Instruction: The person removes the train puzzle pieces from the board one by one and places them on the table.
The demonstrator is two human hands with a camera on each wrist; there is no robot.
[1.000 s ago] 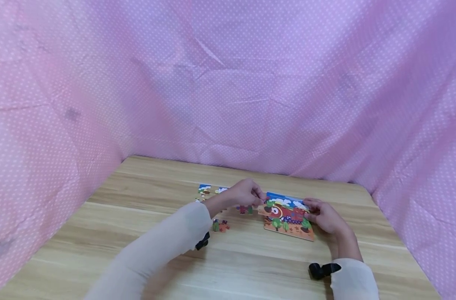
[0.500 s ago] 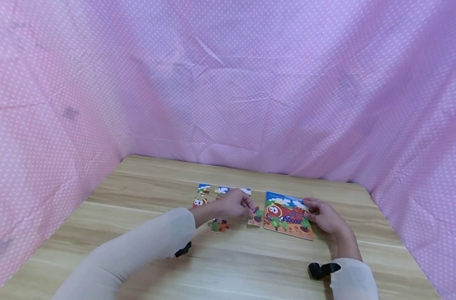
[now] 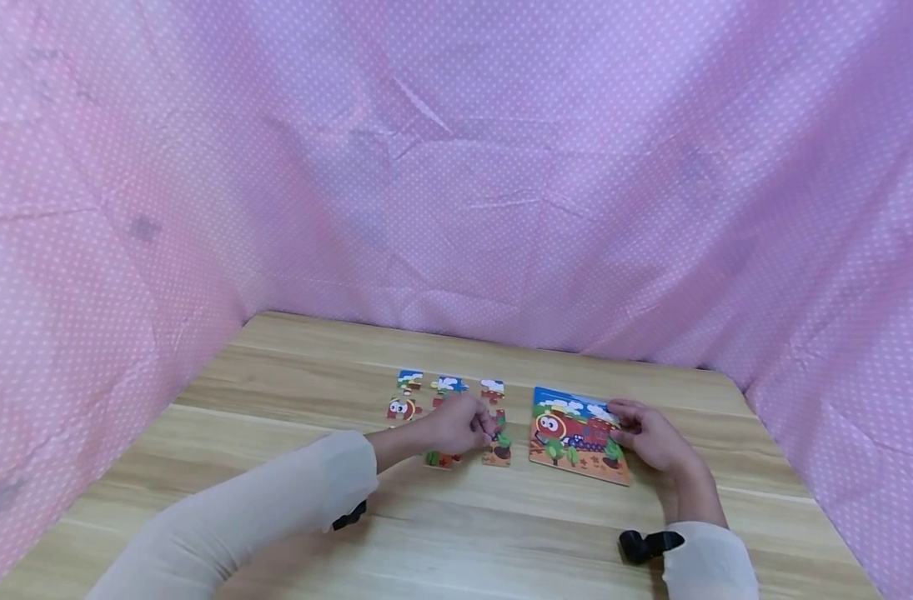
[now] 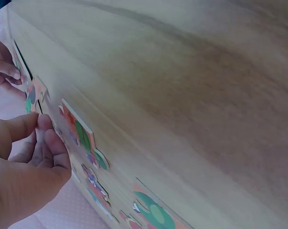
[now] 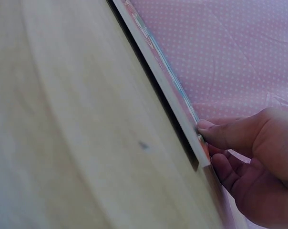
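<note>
In the head view my left hand (image 3: 453,425) pinches a jigsaw piece (image 3: 497,455) with a green bush and orange ground, low in the right-hand column of pieces. The left wrist view has this piece (image 4: 38,90) just past the thumb and fingertips. To the right lies a square picture board (image 3: 576,442) showing a red train with eyes, clouds and trees. My right hand (image 3: 651,433) holds its right edge. Seen from the right wrist, the thumb and fingers grip a corner of the board (image 5: 170,90), a thin shadow beneath it.
Several loose jigsaw pieces lie in spaced columns left of the board, including one with eyes (image 3: 400,408) and a cloud piece (image 3: 493,388). My left hand covers some. All rest on a wooden table (image 3: 501,533), with pink dotted cloth (image 3: 456,208) around it.
My left hand has moved left and nearer from the board's left edge, bringing the bush piece down to the right-hand column of pieces. My right hand stays at the board.
</note>
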